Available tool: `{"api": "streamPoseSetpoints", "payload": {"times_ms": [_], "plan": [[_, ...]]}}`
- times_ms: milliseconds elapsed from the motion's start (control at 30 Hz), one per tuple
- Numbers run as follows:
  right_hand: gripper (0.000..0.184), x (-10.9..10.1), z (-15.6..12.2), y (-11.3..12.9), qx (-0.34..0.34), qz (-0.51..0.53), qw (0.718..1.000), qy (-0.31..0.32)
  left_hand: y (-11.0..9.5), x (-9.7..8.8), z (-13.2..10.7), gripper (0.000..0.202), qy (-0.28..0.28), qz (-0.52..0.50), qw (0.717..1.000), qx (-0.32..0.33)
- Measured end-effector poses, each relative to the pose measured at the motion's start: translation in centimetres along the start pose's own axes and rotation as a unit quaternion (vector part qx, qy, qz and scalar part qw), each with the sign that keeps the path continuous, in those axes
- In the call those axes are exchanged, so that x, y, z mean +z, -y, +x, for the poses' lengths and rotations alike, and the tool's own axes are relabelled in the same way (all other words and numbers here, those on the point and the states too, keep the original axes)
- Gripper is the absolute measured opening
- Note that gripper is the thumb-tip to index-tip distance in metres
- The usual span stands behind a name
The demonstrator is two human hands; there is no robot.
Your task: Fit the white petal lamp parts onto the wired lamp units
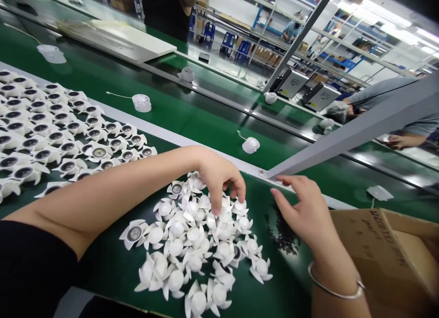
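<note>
My left hand [219,180] hangs over a heap of white plastic flared parts [192,235], each with a domed back and petal-like flanges, and its fingertips touch the parts at the heap's top. No part is clearly held. My right hand [300,208] is spread, fingers apart, holding nothing, above a scatter of small dark pieces [283,231] on the green belt [291,286]. A thin metal bangle [336,283] circles that wrist. To the left, several similar parts [41,130] lie in close rows, their dark round centres facing up.
An open cardboard box [387,258] stands at the lower right. A grey metal strut [353,126] crosses above the belt. White corded round units [141,103] sit on the far belts. A co-worker's arm [401,142] reaches in at the right, and another person [164,11] stands beyond.
</note>
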State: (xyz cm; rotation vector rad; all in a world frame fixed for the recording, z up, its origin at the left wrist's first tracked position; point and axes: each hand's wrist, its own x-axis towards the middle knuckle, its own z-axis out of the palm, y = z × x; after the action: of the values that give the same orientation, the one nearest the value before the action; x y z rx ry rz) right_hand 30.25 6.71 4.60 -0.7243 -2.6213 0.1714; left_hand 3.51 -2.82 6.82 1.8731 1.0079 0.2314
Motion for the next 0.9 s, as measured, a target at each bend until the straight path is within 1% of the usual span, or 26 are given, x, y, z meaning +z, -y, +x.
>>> {"api": "streamPoseSetpoints", "payload": {"times_ms": [67,100,133,167,233,367,433,533,633,733,800,900], "plan": [[0.017,-0.8,-0.4,-0.9,-0.006,0.031,0.992,0.126,0.0,0.4,0.3,0.065,0.017,0.027,0.999,-0.016],[0.016,-1.0,-0.6,-1.3,-0.002,0.044,0.983,0.180,0.2,0.5,0.4,0.065,0.024,0.033,0.999,-0.017],[0.016,-1.1,-0.7,-1.5,0.006,0.051,0.974,0.220,0.4,0.5,0.4,0.063,0.027,0.035,0.999,-0.015],[0.017,-1.1,-0.8,-1.5,0.016,0.054,0.967,0.248,0.6,0.5,0.5,0.061,0.027,0.033,0.999,-0.014],[0.018,-1.0,-1.0,-1.4,0.032,0.055,0.959,0.276,1.0,0.3,0.4,0.055,0.019,0.022,0.999,-0.016],[0.019,-0.7,-1.1,-0.6,0.021,0.062,0.952,0.298,1.2,-0.2,0.3,0.043,0.011,-0.021,0.999,-0.038],[0.019,-0.6,-1.2,-0.1,0.014,0.044,0.952,0.304,1.2,-0.2,0.3,0.036,0.006,-0.049,0.998,-0.033],[0.021,-0.4,-1.2,1.0,0.009,-0.031,0.952,0.303,1.4,0.0,0.5,0.027,-0.027,-0.066,0.997,-0.023],[0.024,-0.1,-1.2,2.2,0.003,-0.126,0.944,0.305,2.0,0.1,0.8,0.025,-0.067,-0.060,0.996,-0.020],[0.021,0.2,-1.2,3.0,0.007,-0.171,0.941,0.291,2.7,0.1,1.0,0.021,-0.090,-0.042,0.995,-0.007],[0.018,0.5,-1.3,3.0,0.006,-0.176,0.944,0.278,3.2,0.0,1.1,0.018,-0.124,-0.037,0.992,-0.002],[0.017,0.8,-1.4,2.7,-0.006,-0.162,0.952,0.261,3.9,-0.2,1.2,0.019,-0.204,-0.041,0.978,-0.005]]}}
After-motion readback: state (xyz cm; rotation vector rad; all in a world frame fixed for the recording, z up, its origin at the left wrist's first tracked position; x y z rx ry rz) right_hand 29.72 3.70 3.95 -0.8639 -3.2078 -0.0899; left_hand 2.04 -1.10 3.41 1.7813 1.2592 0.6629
